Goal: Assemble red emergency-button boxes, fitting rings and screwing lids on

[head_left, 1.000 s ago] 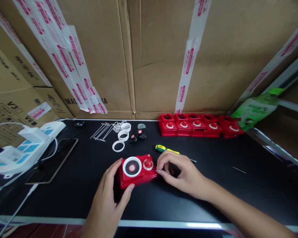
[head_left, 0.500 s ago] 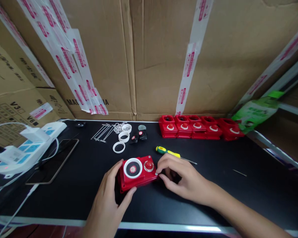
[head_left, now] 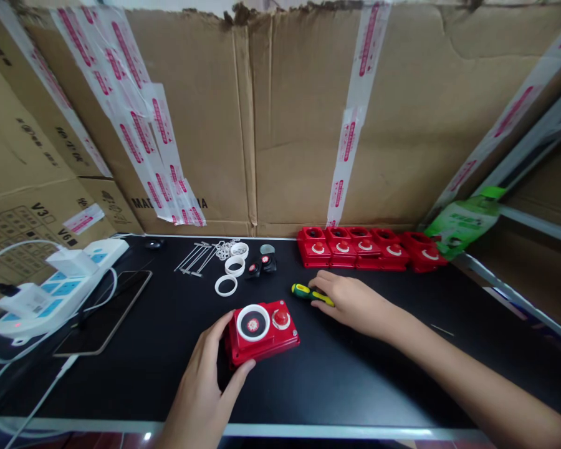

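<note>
My left hand [head_left: 201, 374] grips the left end of a red box [head_left: 266, 349], thumb in front and fingers behind. A white ring [head_left: 240, 324] encircles a black round part on its top, beside a red dome button [head_left: 281, 318]. Screw heads show at the box's right corners. Farther back and to the right, my right hand [head_left: 343, 296] has its fingers closed about the handle of a yellow and green screwdriver [head_left: 303, 291], which lies on the black table. The hand hides the screwdriver's shaft.
Several similar red boxes [head_left: 355, 252] stand in a row at the back. White rings [head_left: 226, 286], black parts [head_left: 254, 268] and metal rods [head_left: 199, 259] lie left of centre. A phone [head_left: 107, 312] and power strip [head_left: 58, 290] are left; a green bottle [head_left: 467, 221] is right.
My right hand has left the box's right corner and moved back to the screwdriver, taking its handle. My left hand still holds the box. The camera view has tilted up slightly.
</note>
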Demonstrator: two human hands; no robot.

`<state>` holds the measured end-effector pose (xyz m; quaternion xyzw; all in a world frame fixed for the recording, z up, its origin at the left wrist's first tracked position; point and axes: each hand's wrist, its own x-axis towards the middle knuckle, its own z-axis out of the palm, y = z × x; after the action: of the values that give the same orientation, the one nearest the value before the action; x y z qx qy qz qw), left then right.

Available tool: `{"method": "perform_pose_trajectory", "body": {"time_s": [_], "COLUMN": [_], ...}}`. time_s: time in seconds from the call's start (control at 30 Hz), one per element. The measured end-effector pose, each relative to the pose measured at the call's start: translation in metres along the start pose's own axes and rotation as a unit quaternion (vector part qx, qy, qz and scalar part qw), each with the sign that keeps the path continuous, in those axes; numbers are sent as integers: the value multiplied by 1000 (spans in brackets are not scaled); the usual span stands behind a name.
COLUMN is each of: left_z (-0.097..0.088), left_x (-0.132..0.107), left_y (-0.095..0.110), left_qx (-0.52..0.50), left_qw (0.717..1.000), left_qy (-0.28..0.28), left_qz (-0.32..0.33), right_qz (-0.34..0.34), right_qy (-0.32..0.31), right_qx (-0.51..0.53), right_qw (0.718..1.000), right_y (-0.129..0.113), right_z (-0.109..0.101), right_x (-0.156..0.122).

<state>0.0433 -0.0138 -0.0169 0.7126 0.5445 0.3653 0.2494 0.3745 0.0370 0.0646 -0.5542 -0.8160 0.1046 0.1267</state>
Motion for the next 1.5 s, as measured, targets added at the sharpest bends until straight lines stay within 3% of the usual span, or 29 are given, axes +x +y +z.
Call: {"method": "perform_pose_trajectory", "body": {"time_s": [0.13,0.23,0.3,0.37,0.43,0.6,1.07,1.3,1.5], "left_z": [-2,-3,-4,-5,-5,-6,-7,-5,-7], "left_x": [-1,0,1,1,2,2,2,2,1], "left_y": [-1,-2,-1,0,1,2,2,0,1], "left_qx": [13,20,22,24,26,29,28,32,31], "left_qw": [1000,999,999,999,998,998,998,998,998], "left_qy": [-2,1,8,11,9,2,-11,-1,-7], "left_qz": [12,36,40,44,52,57,49,59,50], "right_qz": [2,7,-23,-58,-90,-144,-141,-124,-153], "right_qy": [43,140,243,278,271,238,196,84,59], "right_qx": [35,92,190,274,303,281,269,217,116], "right_qw": [998,986,951,919,909,919,932,965,980], "right_y": [-10,-25,-39,-52,-63,-74,-70,-72,-73], "right_z": [-17,-33,-37,-37,-36,-33,-23,-59,-91], "right_x": [8,5,2,-2,-6,-10,-12,-16,-14]}}
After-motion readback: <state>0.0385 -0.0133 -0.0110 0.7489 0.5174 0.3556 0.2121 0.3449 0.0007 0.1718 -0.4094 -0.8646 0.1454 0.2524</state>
